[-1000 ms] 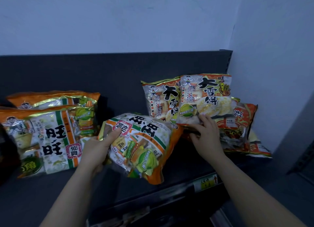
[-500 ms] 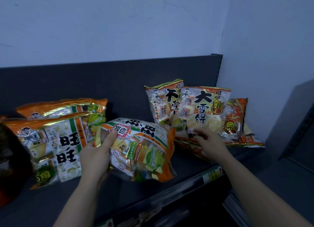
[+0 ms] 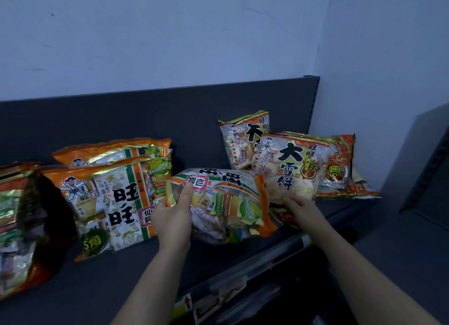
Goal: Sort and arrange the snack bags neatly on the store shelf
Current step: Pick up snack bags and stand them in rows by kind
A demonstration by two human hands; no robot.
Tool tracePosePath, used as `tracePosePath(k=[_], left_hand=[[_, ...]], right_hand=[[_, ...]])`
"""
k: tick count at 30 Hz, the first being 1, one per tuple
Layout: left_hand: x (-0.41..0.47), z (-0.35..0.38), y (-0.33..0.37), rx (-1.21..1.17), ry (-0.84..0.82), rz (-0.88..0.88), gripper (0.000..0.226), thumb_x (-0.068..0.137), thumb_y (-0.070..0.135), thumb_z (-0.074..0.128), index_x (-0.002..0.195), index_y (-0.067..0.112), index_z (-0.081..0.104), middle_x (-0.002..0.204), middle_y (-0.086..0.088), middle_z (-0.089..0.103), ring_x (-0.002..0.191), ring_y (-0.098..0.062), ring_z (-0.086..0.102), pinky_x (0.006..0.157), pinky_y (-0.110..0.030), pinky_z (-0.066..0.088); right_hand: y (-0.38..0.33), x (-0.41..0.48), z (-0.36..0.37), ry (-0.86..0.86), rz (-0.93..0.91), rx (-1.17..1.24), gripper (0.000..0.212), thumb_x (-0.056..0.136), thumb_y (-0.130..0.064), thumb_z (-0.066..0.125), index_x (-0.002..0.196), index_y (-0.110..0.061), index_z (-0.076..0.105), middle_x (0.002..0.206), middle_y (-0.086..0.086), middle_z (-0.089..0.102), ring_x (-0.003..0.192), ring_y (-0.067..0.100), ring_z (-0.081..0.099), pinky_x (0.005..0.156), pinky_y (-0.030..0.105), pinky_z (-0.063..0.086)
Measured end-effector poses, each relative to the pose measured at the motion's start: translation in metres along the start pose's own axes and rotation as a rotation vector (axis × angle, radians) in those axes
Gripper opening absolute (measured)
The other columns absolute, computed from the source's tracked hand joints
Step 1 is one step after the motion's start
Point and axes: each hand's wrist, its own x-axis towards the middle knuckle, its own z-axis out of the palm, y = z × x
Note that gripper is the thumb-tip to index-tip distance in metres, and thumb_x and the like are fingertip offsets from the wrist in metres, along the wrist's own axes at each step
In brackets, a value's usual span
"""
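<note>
My left hand point(image 3: 173, 219) grips the left edge of an orange-and-green snack bag point(image 3: 228, 203) that lies upside down in the middle of the dark shelf point(image 3: 102, 285). My right hand point(image 3: 300, 209) holds the bottom edge of a clear rice cracker bag point(image 3: 291, 169) with red-and-gold trim, which stands tilted in front of a matching upright bag point(image 3: 239, 140). Two orange-and-green bags point(image 3: 107, 198) stand stacked at the left against the back panel. More red bags point(image 3: 340, 169) lie flat behind at the right.
Another orange bag point(image 3: 17, 227) sits at the far left edge. The shelf's front rail with price tags point(image 3: 218, 298) runs below my arms. A pale wall point(image 3: 376, 81) closes the shelf on the right.
My right hand has tipped the rice cracker bag up to stand beside the other one. My left hand keeps its grip on the upside-down bag. The view shifted slightly.
</note>
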Motion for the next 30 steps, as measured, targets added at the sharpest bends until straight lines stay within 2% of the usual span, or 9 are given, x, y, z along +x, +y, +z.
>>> tracePosePath(k=[4,7,9,12,17,21,25,28,30], left_hand=[[-0.001,0.009,-0.004,0.024,0.031,0.074,0.028,0.083,0.038,0.074,0.075,0.013,0.064,0.073,-0.007,0.07,0.068,-0.025,0.069,0.059,-0.033,0.055],[-0.012,0.015,-0.005,0.041,0.049,0.121,0.03,0.086,0.039,0.07,0.073,0.013,0.061,0.068,-0.002,0.065,0.062,-0.018,0.064,0.055,-0.03,0.051],[-0.018,0.012,-0.01,0.071,-0.018,0.119,0.031,0.087,0.04,0.069,0.075,0.012,0.063,0.066,0.003,0.065,0.059,-0.01,0.063,0.052,-0.025,0.048],[-0.017,-0.003,-0.023,0.178,-0.201,0.073,0.048,0.081,0.051,0.066,0.081,0.003,0.065,0.068,0.003,0.064,0.06,-0.007,0.059,0.051,-0.018,0.043],[0.0,-0.024,-0.022,0.324,-0.293,0.032,0.076,0.084,0.048,0.065,0.145,0.016,0.033,0.121,0.005,0.054,0.101,-0.011,0.053,0.081,-0.027,0.039],[0.021,-0.035,-0.009,0.374,-0.489,0.139,0.082,0.075,0.052,0.074,0.142,0.037,0.029,0.13,0.024,0.041,0.125,-0.005,0.043,0.099,-0.027,0.036],[0.044,-0.042,-0.009,0.551,-0.631,0.043,0.128,0.054,0.066,0.083,0.154,0.037,0.008,0.153,0.014,0.031,0.14,-0.015,0.034,0.114,-0.041,0.031],[0.053,-0.04,-0.012,0.526,-0.674,-0.021,0.124,0.05,0.052,0.087,0.152,0.031,0.021,0.141,0.011,0.045,0.132,-0.018,0.045,0.105,-0.035,0.042],[0.053,-0.037,-0.015,0.522,-0.617,0.014,0.098,0.053,0.04,0.091,0.136,0.027,0.043,0.121,0.006,0.064,0.113,-0.018,0.061,0.088,-0.027,0.05]], right_hand=[[-0.027,-0.021,0.008,-0.213,0.158,0.481,0.049,0.089,-0.055,0.056,0.113,-0.015,0.067,0.113,0.01,0.071,0.101,0.027,0.067,0.086,0.04,0.053],[-0.051,-0.033,0.015,-0.367,0.093,0.493,0.041,0.086,-0.03,0.069,0.119,-0.006,0.064,0.113,0.015,0.071,0.103,0.034,0.068,0.088,0.047,0.057],[-0.061,-0.034,0.016,-0.275,0.075,0.514,0.033,0.086,-0.003,0.066,0.119,-0.001,0.063,0.11,0.019,0.071,0.098,0.036,0.069,0.08,0.045,0.06],[-0.072,-0.029,0.007,-0.163,0.006,0.438,0.037,0.086,0.009,0.058,0.113,-0.015,0.066,0.104,0.011,0.073,0.084,0.025,0.073,0.067,0.036,0.06],[-0.095,-0.014,-0.007,-0.106,-0.13,0.286,0.042,0.092,0.01,0.046,0.11,-0.019,0.071,0.109,0.01,0.07,0.09,0.024,0.071,0.069,0.033,0.061],[-0.111,-0.007,0.003,-0.221,-0.322,-0.075,0.05,0.094,0.007,0.047,0.095,-0.035,0.075,0.122,-0.003,0.064,0.107,0.015,0.063,0.081,0.029,0.057],[-0.123,-0.001,0.008,-0.25,-0.399,-0.196,0.045,0.096,0.003,0.048,0.099,-0.031,0.077,0.113,-0.004,0.068,0.105,0.017,0.064,0.091,0.038,0.055],[-0.132,0.0,0.008,-0.241,-0.496,-0.262,0.041,0.096,0.004,0.048,0.098,-0.026,0.076,0.097,-0.012,0.067,0.091,0.014,0.065,0.082,0.033,0.056],[-0.131,0.003,0.006,-0.198,-0.523,-0.262,0.041,0.096,0.003,0.048,0.095,-0.028,0.075,0.096,-0.012,0.068,0.087,0.01,0.065,0.077,0.03,0.057]])
